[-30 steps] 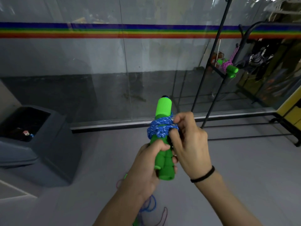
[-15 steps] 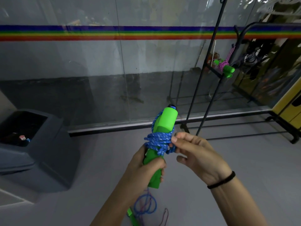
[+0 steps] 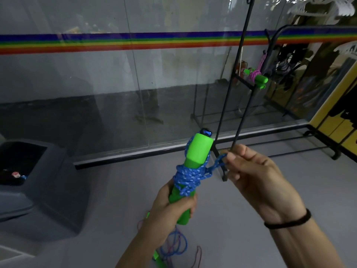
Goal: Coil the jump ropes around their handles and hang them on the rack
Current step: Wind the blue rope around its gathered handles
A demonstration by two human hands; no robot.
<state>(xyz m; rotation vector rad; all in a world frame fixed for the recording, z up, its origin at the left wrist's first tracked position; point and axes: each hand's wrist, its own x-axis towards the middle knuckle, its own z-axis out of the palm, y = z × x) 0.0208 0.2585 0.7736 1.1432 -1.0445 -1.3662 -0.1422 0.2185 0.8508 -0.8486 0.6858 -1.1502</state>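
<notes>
The green handles [image 3: 193,165], wound with blue rope [image 3: 188,177], were gripped by the left hand [image 3: 172,207]; a rope loop [image 3: 217,163] was pinched by the right hand [image 3: 257,176].

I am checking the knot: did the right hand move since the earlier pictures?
Yes. The right hand moved right, away from the green handles, pulling a blue rope loop out toward the rack pole.

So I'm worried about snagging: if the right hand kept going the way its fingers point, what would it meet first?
Probably the green handles: the right hand, pinching the blue rope's loop, points left at them. Depth is uncertain.
</notes>
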